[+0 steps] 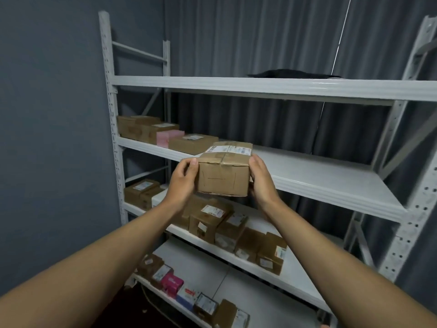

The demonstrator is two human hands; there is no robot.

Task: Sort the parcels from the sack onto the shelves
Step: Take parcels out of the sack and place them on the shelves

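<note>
Clasping the parcel (224,172) between them, left grip (183,179) and right grip (261,179).

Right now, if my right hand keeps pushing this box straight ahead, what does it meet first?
Probably nothing soon: past the right hand and the box lies a bare stretch of the second shelf, then the grey curtain. Depth is hard to judge.

The held box (223,170) sits between the left hand (183,177) and right hand (261,179), just before the second shelf (319,178); a row of parcels (165,134) lies on that shelf, left of the box.
</note>
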